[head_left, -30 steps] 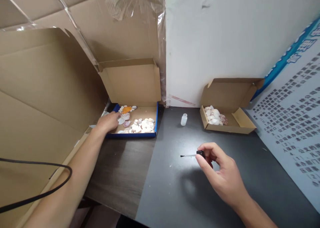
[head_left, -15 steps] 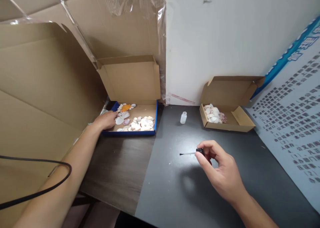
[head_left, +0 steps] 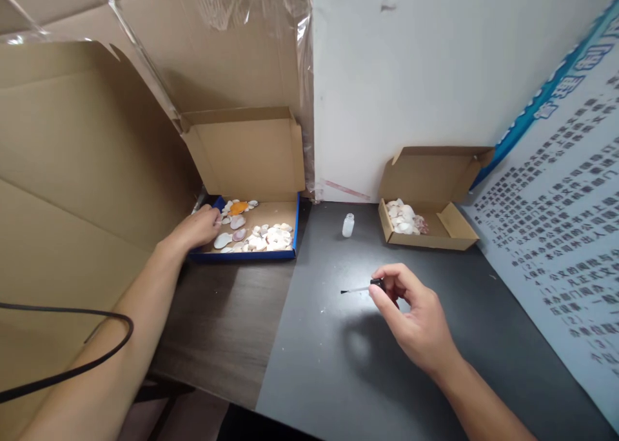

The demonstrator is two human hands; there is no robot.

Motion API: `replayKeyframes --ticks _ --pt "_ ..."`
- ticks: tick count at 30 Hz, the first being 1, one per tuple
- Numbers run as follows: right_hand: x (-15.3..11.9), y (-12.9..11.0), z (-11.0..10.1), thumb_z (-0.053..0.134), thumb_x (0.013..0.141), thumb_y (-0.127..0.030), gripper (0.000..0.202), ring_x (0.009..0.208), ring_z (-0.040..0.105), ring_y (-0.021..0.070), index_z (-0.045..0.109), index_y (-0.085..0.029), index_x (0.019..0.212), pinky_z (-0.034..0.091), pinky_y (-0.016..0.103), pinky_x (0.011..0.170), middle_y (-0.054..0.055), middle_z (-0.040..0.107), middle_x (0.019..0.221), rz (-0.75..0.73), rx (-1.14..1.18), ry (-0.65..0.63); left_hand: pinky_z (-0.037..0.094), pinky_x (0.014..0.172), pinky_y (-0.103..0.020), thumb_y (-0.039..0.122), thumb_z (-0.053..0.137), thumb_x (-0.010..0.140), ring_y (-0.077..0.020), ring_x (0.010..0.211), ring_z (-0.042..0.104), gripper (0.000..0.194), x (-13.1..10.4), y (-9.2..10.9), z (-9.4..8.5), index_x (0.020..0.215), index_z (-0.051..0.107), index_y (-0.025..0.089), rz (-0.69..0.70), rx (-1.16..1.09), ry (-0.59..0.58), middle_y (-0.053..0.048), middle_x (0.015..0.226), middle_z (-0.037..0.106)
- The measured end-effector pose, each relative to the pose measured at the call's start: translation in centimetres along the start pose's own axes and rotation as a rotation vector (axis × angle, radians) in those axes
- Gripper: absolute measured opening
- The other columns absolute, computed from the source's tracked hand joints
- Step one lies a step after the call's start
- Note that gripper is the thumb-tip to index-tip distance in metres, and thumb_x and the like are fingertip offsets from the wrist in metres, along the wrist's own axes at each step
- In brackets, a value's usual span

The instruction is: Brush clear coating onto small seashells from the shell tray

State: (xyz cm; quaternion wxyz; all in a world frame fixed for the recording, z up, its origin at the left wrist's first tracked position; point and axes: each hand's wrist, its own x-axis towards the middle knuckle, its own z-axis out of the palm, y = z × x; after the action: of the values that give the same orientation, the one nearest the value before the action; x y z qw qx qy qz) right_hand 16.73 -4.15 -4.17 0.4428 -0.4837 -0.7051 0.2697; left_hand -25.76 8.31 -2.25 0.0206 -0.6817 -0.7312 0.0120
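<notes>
My left hand reaches over the left side of a blue-edged cardboard box. Its fingers curl down together among the shells; the fingertips are mostly hidden, and whatever they pinch cannot be made out. Nearby in that box lie an orange shell, pale flat shells and a heap of white shells. Over the grey tabletop, my right hand pinches the black cap of a small brush, its dark tip pointing left. Beyond it stands an uncapped small bottle with whitish contents.
An open brown box at the back right holds white shells and pinkish ones. Cardboard walls rise on the left, with a black cable above my left forearm. A printed poster leans on the right.
The view has shifted slightly, moving everything a little left. My left hand has lifted slightly among the shells, and a pale shell beside it lies differently. My right hand still holds the brush.
</notes>
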Motion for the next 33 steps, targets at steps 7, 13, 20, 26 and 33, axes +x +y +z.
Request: replayKeyframes --ticks 7,13,20,26,33 --pt "0.5 1.1 -0.4 0.053 0.089 -0.030 0.011 0.054 0.043 0.0109 0.052 -0.021 0.095 0.039 0.023 0.052 -0.005 0.041 0.066 0.049 0.093 0.097 0.035 0.057 -0.025 0.025 0.042 0.075 -0.0140 0.061 0.045 0.008 -2.5 9.9 -3.3 0.070 0.047 0.021 0.255 -0.575 0.068 0.002 0.064 0.049" --pt "2.6 2.0 -1.8 0.047 0.092 -0.033 0.016 0.052 0.042 0.0111 0.056 -0.022 0.099 0.036 0.024 0.051 -0.006 0.036 0.065 0.033 0.069 0.191 0.032 0.058 -0.025 0.018 0.035 0.072 -0.0130 0.060 0.038 0.013 -4.0 18.8 -2.8 0.067 0.046 0.020 0.516 -0.804 -0.038 0.002 0.063 0.043" --pt "5.7 3.2 -2.0 0.047 0.091 -0.028 0.017 0.064 0.049 0.0159 0.059 -0.021 0.100 0.042 0.029 0.065 0.001 0.053 0.076 -0.113 -0.179 0.308 0.035 0.062 -0.028 0.021 0.030 0.080 -0.0154 0.065 0.040 0.018 -1.5 24.0 1.1 0.062 0.032 0.022 0.387 -0.959 0.165 0.001 0.063 0.039" --pt "5.5 4.4 -1.7 0.045 0.091 -0.025 0.018 0.064 0.049 0.0163 0.057 -0.021 0.103 0.044 0.030 0.067 0.003 0.055 0.083 -0.236 -0.253 0.316 0.040 0.080 -0.032 0.016 0.033 0.081 -0.0194 0.085 0.053 0.019 -0.7 25.4 3.7 0.073 0.049 0.021 0.340 -0.937 0.196 -0.005 0.082 0.058" --pt "5.7 5.2 -1.6 0.045 0.091 -0.027 0.018 0.064 0.051 0.0170 0.058 -0.021 0.103 0.045 0.030 0.067 0.002 0.055 0.081 -0.200 -0.273 0.303 0.041 0.075 -0.032 0.017 0.033 0.085 -0.0199 0.080 0.056 0.029 -0.6 25.5 4.5 0.105 0.053 0.022 0.318 -0.883 0.182 -0.003 0.083 0.060"
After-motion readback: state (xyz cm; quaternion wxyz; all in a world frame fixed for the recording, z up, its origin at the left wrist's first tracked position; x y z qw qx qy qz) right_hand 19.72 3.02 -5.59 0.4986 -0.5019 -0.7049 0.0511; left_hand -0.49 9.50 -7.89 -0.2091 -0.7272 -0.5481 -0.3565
